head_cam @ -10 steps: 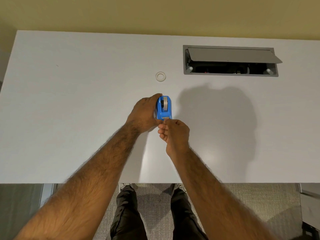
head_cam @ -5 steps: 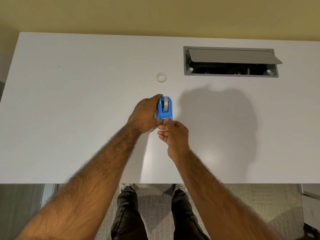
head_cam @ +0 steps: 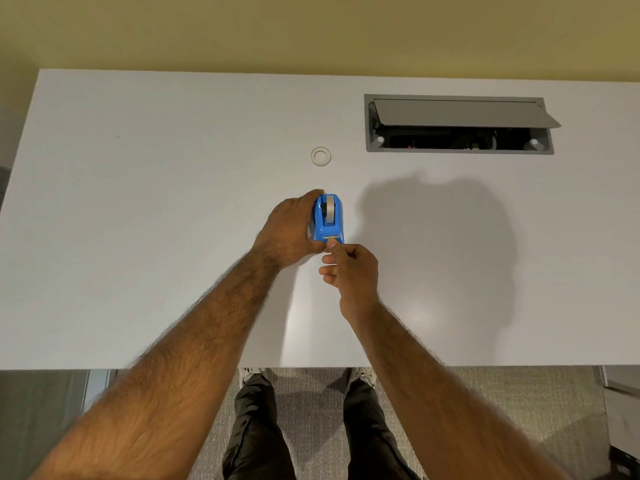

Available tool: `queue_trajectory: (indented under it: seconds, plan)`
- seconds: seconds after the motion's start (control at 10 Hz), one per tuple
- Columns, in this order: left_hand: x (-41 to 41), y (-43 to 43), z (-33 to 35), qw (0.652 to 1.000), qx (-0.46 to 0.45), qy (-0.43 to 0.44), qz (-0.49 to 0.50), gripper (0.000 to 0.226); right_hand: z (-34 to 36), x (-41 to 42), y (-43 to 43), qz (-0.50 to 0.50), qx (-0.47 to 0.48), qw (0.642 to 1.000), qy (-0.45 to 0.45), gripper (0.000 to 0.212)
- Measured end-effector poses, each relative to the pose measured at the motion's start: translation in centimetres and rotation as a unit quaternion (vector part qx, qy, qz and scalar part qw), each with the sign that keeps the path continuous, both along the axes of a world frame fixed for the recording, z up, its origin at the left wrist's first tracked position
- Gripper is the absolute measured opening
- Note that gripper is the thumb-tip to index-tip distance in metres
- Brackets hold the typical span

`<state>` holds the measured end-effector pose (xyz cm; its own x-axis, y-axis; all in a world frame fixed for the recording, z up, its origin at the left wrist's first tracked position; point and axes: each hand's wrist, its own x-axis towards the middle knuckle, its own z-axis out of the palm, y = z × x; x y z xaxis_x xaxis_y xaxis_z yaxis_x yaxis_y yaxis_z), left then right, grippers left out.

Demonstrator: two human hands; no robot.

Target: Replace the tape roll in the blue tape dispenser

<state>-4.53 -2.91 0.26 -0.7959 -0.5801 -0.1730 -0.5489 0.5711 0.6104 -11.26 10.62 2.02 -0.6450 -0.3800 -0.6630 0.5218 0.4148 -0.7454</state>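
Note:
The blue tape dispenser (head_cam: pixel 329 219) stands upright in the middle of the white table (head_cam: pixel 138 237), with a tape roll (head_cam: pixel 329 209) seated in it. My left hand (head_cam: pixel 289 233) wraps around its left side and holds it. At the cutter end nearest me, my right hand (head_cam: pixel 351 271) has thumb and forefinger pinched together; whether they hold the tape's end I cannot tell. A small white ring, an empty tape core (head_cam: pixel 320 156), lies flat on the table beyond the dispenser.
A grey cable box (head_cam: pixel 457 124) with its lid propped open is set into the table at the back right. The table's near edge runs above my legs and the carpet.
My right hand's pinched fingers have shifted slightly right and up to the dispenser's cutter end. My left hand and the dispenser have stayed in place.

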Motion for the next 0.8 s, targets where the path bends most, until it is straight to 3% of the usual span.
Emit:
queue_trajectory:
  seconds: [0.5,0.6,0.8]
  plan:
    - [0.5,-0.6,-1.0,0.998,0.033,-0.060,-0.013,0.117,-0.5,-0.7,1.4,0.038,0.050,0.995,0.075,0.014]
    - [1.1,-1.0,-0.4,0.997,0.033,-0.063,-0.019,0.111,-0.5,-1.2,1.4,0.062,0.073,0.990,0.108,0.012]
    - [3.2,-1.6,0.5,0.997,-0.006,-0.077,0.000,0.077,0.4,-2.9,2.2,0.184,0.162,0.932,0.266,0.010]
